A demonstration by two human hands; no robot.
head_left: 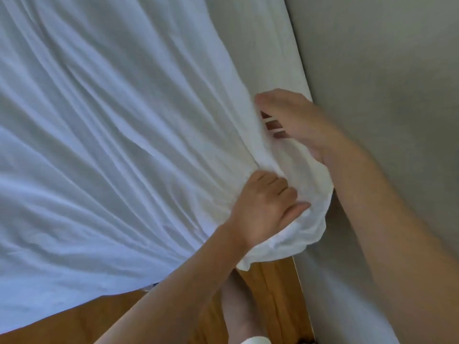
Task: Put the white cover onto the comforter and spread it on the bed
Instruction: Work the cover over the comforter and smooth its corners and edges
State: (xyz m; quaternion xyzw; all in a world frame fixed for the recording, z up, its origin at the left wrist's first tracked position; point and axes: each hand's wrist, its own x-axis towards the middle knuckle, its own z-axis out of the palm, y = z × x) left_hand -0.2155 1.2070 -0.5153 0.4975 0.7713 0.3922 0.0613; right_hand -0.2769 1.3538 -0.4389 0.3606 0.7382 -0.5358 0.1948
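The white cover [104,135] lies wrinkled across the bed and fills the left of the head view, its folds running toward one bunched corner [308,207] at the bed's near right edge. My left hand [265,207] grips that bunched corner, fingers curled into the cloth and thumb lying over it. Just above, my right hand [295,120] reaches in from the right and its fingers curl into a fold of the cover. The comforter itself is hidden under the cover.
A grey-white wall [385,95] runs close along the bed's right side. Wooden floor [273,289] shows below the cover's hanging edge, with my leg [238,306] standing on it between bed and wall.
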